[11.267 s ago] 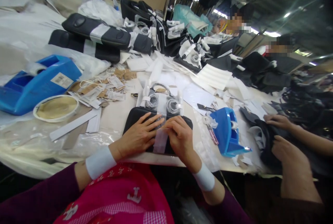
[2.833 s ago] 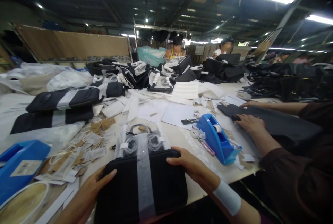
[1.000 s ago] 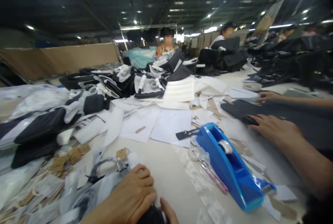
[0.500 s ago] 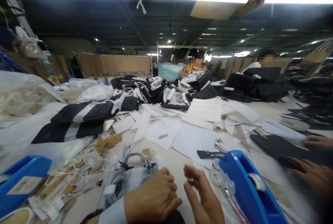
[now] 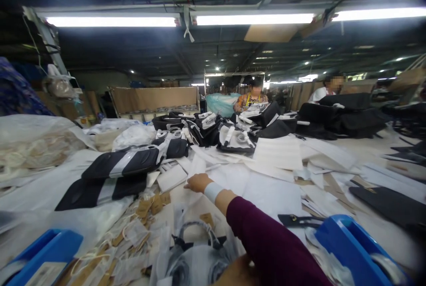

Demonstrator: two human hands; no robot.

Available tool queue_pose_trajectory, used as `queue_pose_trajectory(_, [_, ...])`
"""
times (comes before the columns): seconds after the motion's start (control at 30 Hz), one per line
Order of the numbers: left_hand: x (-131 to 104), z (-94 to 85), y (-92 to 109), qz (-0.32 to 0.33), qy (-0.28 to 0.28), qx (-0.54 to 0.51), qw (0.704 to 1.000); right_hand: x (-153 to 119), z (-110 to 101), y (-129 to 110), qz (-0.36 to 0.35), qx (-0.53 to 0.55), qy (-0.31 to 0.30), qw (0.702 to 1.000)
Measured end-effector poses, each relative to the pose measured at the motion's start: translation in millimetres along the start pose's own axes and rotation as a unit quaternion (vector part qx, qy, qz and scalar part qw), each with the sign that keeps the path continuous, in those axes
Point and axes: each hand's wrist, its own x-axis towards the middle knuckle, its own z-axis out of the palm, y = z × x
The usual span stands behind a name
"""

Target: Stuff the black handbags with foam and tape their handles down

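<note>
My right hand [image 5: 199, 182], in a purple sleeve with a pale band at the wrist, reaches across to the far left of the near work area. Its fingers are drawn together at the edge of white paper sheets [image 5: 229, 175]; whether they grip a sheet is hidden. Low at the bottom edge, my left hand [image 5: 236, 273] lies beside a plastic-wrapped bag [image 5: 196, 261] with grey coiled straps and a looped handle. The right sleeve covers part of this hand and its fingers do not show. A brown tag [image 5: 207, 219] lies by the handle.
Blue tape dispensers stand left [image 5: 46, 255] and right [image 5: 353, 250]. Tags with white strings [image 5: 126, 233] are heaped left. Wrapped black bags [image 5: 123, 164] lie behind them; more black bags [image 5: 336, 115] are piled at the back. A dark flat piece [image 5: 389, 201] lies right. Two people are beyond the table.
My right hand has moved from the near middle forward and left to the papers. My left hand has dropped lower in view. The view has tilted up; the co-worker's hands at right are gone.
</note>
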Motion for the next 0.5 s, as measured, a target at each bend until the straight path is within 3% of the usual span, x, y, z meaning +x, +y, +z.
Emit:
queue_pose_trajectory(0.1, [6.4, 12.8, -3.5, -0.003, -0.02, -0.005, 1.0, -6.4, -5.4, 1.5, 0.044, -0.013, 0.04, 0.998])
queue_pose_trajectory(0.2, [-0.7, -2.3, 0.2, -0.005, -0.019, -0.005, 1.0, -39.1, -16.5, 13.7, 0.109, -0.014, 0.086, 0.99])
queue_pose_trajectory(0.37, [-18.6, -58.7, 17.2, -0.013, 0.009, -0.028, 0.999, -150.5, -19.5, 44.7, 0.17, 0.03, 0.153, 0.973])
queue_pose_trajectory(0.5, [-23.5, -93.8, 28.7, -0.008, -0.017, -0.04, 0.999, -256.6, 16.5, 57.7, 0.177, 0.158, 0.288, 0.928])
